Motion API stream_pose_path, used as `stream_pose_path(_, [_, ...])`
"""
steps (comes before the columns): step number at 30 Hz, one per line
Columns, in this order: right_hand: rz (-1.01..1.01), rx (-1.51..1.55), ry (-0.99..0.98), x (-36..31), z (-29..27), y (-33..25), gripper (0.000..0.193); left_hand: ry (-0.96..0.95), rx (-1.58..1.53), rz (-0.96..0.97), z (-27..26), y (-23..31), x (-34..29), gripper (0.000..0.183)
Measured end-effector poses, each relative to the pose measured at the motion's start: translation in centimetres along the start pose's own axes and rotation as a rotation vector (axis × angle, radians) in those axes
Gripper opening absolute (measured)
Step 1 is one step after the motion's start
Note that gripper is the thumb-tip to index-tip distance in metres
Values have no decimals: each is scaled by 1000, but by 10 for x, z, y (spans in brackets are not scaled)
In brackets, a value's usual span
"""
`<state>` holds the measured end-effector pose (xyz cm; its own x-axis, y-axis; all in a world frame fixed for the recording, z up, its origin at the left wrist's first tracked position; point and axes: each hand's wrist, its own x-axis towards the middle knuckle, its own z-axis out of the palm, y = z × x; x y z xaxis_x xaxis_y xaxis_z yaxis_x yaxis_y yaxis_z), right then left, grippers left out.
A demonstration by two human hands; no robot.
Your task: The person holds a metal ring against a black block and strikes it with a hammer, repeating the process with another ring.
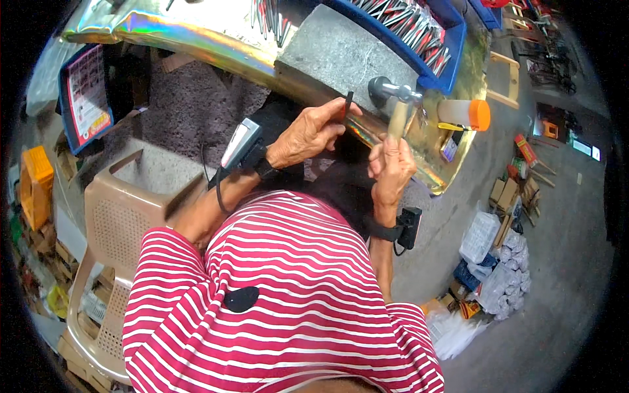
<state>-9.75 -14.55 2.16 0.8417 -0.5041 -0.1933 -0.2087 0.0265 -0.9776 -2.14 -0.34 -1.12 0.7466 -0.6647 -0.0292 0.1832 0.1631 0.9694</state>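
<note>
My left hand point(313, 135) is closed, its thumb and forefinger pinching a thin dark strip-like piece point(348, 101) with a bit of red at its lower end. The piece stands up at the near edge of a grey block point(350, 56) on the bench. In my right hand point(393, 164) is a hammer point(397, 122), with my fingers wrapped round its pale wooden handle. Its shiny metal head is raised beside the block's right end. Both wrists wear black straps with small devices.
A blue bin point(434, 82) beyond the block holds many thin red, black and silver tools; more lie left of it. At the bench's right end lies an orange-capped jar point(468, 114). A beige plastic chair point(121, 216) stands left. Bagged goods point(504, 281) lie on the right floor.
</note>
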Motion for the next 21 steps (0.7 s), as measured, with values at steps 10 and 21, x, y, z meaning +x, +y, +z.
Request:
stream_pose_path(10, [124,264,26,26,-19,10,27,58,139,251,4,-1,-1,24])
stream_pose_path(21, [163,54,-3,34,-27,23,32,91,226,319,3,-1,-2,26])
